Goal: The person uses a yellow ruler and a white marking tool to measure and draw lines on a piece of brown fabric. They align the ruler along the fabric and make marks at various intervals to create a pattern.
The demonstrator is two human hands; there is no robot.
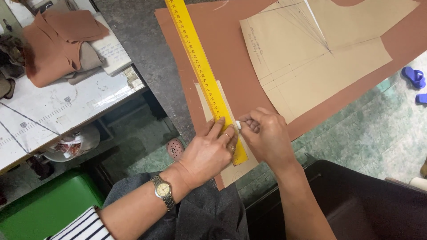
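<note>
A long yellow ruler (198, 62) lies diagonally across a narrow beige paper pattern strip (242, 171) on brown fabric (222, 58). My left hand (209, 153), with a wristwatch and rings, presses flat on the ruler's near end. My right hand (264, 138) pinches a small white piece of chalk (238, 126) against the ruler's right edge. A large beige paper pattern (311, 58) with pencil lines lies on the fabric further right.
The fabric rests on a grey table (142, 44). A white side table (66, 106) at left carries folded brown cloth (53, 44) and a notebook. A green stool (44, 209) stands below. Blue sandals (413, 78) lie on the green floor at right.
</note>
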